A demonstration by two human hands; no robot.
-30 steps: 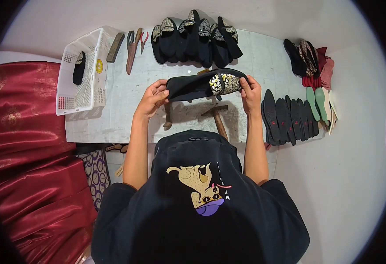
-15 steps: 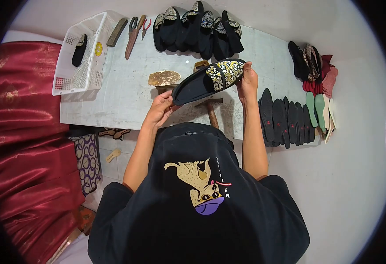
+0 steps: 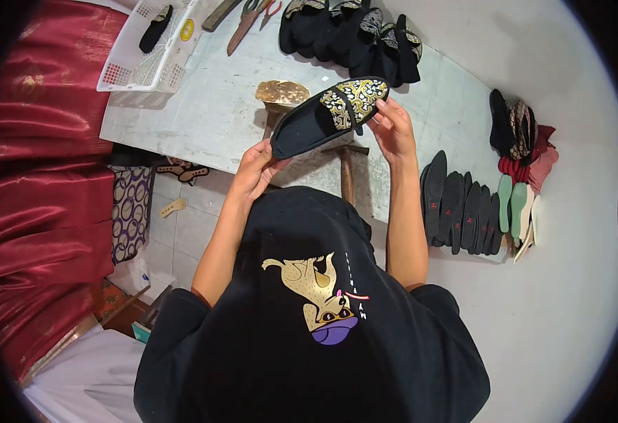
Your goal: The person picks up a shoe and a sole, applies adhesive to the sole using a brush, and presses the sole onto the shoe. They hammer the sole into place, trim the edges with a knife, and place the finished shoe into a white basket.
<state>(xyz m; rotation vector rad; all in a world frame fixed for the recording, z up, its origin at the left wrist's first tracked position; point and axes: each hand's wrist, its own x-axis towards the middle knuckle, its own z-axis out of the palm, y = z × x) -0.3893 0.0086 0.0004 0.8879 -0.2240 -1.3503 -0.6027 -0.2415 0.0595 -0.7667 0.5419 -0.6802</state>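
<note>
A black slipper (image 3: 309, 134) with a gold and white patterned upper is held up over the worktable, tilted, its toe toward the upper right. My left hand (image 3: 257, 169) pinches its heel end. Near the toe, my right hand (image 3: 393, 130) grips the side edge with thumb and fingers. Behind the slipper stands a wooden shoe stand (image 3: 283, 92) with a worn oval top, partly hidden. A hammer (image 3: 347, 169) lies below the slipper, between my two forearms.
Several finished black slippers (image 3: 351, 42) line the table's back edge. Pliers (image 3: 270, 14) and wooden-handled tools lie left of them. A white basket (image 3: 171, 77) holds one slipper. Black soles (image 3: 460, 211), green insoles (image 3: 513, 204) and patterned uppers (image 3: 517, 127) sit at the right.
The view has shifted, so the table's things appear moved. Both hands still hold the slipper, and my right-hand fingers have changed position near the toe.
</note>
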